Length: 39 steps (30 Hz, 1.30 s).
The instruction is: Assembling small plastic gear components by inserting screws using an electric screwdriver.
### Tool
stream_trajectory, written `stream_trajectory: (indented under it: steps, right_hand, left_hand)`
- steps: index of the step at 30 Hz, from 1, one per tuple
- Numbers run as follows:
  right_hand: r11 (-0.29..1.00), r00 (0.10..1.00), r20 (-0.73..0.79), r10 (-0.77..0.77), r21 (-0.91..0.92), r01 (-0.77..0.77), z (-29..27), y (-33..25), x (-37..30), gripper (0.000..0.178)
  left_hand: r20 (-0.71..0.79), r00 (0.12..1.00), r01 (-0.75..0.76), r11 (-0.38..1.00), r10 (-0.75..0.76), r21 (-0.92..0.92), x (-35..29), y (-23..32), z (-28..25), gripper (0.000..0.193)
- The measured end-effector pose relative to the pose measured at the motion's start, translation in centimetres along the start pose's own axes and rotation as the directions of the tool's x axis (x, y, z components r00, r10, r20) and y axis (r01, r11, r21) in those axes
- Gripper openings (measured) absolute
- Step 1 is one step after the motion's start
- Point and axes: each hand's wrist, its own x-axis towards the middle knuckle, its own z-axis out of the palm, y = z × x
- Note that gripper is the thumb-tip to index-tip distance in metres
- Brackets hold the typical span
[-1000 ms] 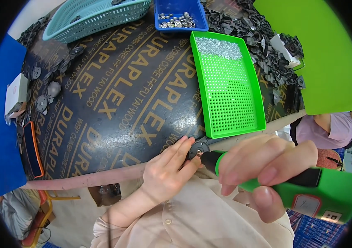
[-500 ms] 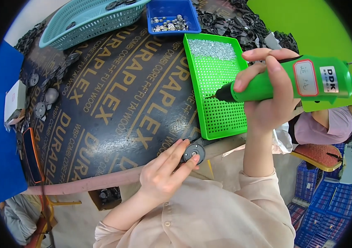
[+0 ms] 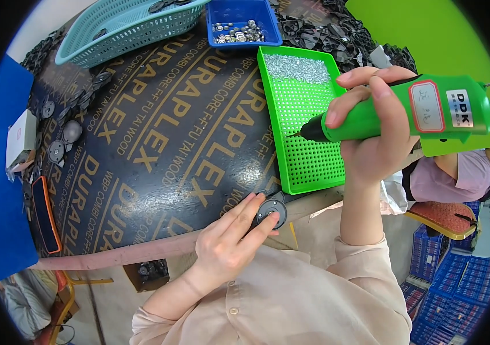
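My right hand (image 3: 374, 121) is wrapped round a green electric screwdriver (image 3: 394, 115), raised over the right side of the table. Its thin bit points left, above a bright green perforated tray (image 3: 308, 167). A heap of small silvery screws (image 3: 298, 68) fills the far end of that tray. At the table's front edge my left hand (image 3: 230, 236) grips a round dark grey part (image 3: 272, 213) with a metal centre between fingers and thumb. The part's left side is hidden by the fingers.
A pale teal basket (image 3: 130, 37) and a blue bin (image 3: 245, 23) of small metal pieces stand at the back. Black parts (image 3: 325, 37) are piled behind the tray. On the left lie a phone (image 3: 45, 214), a white box (image 3: 20, 141) and loose round parts (image 3: 56, 150). Someone in lilac (image 3: 452, 178) sits at right.
Both hands stay almost where they were, still holding the screwdriver and the round part. The view has shifted very slightly, and a cable near the phone at left has swung lower.
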Motion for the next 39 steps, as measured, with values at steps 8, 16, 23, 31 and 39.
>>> stream_trajectory:
  steps: [8,16,23,31,39]
  right_hand:
    - [0.998,0.998,0.037,0.047,-0.032,-0.046,0.1,-0.2,0.1,0.020]
    - [0.979,0.976,0.093,-0.197,0.078,0.190,-2.3,-3.0,-1.0,0.025]
    - [0.972,0.923,0.378,0.075,0.178,-0.152,-3.0,-8.7,-5.8,0.022]
    - [0.971,0.913,0.393,0.104,0.157,-0.179,-2.9,-8.1,-6.3,0.021]
    - [0.946,0.913,0.400,0.078,0.258,-0.194,-1.5,-7.3,-6.4,0.022]
  left_hand:
    - [0.018,0.999,0.027,0.999,-0.026,-0.027,0.0,0.1,-0.2,0.031]
    - [0.009,0.997,0.072,0.994,-0.071,-0.081,0.3,0.6,-0.1,0.048]
    - [0.025,0.999,0.039,0.999,-0.039,-0.018,0.2,0.6,0.1,0.043]
    - [0.033,0.999,0.002,1.000,-0.001,-0.015,0.7,0.5,0.2,0.039]
    - [0.019,1.000,-0.024,0.997,0.022,0.071,-0.1,0.1,-0.1,0.022]
